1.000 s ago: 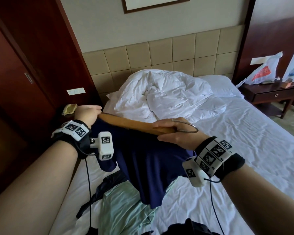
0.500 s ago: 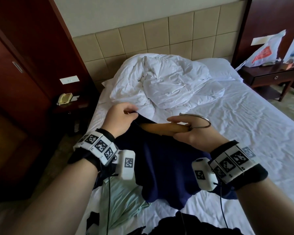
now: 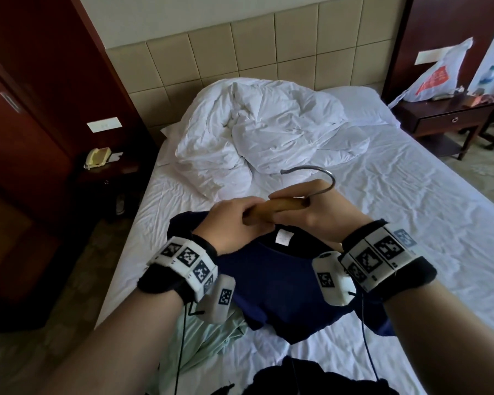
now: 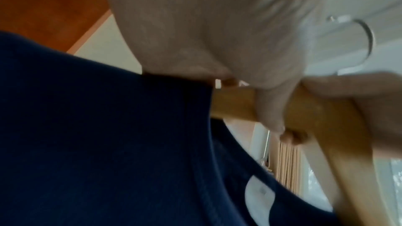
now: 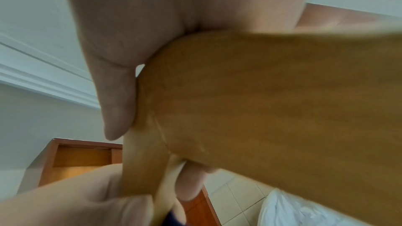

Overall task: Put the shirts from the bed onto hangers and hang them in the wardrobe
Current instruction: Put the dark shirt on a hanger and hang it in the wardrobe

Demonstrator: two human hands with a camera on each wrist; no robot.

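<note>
Left hand [image 3: 234, 223]: fingers curled round the wooden hanger [image 3: 274, 209], just left of centre
Right hand [image 3: 322, 212]: closed round the hanger's centre beneath the metal hook [image 3: 317, 178]
Navy shirt [image 3: 271, 283]: draped from the hanger over the near part of the bed [image 3: 411, 223]; collar open at the grip
Risk: the right shoulder looks unseated, so the shirt could slide off when lifted
Count: one hanger; one navy shirt, one pale green shirt [image 3: 208, 337] near left; a dark garment nearest, kind unclear

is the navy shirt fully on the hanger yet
Partly on. The navy shirt covers the hanger's left arm; the middle and hook show bare above the collar. Right arm: cannot tell.
</note>
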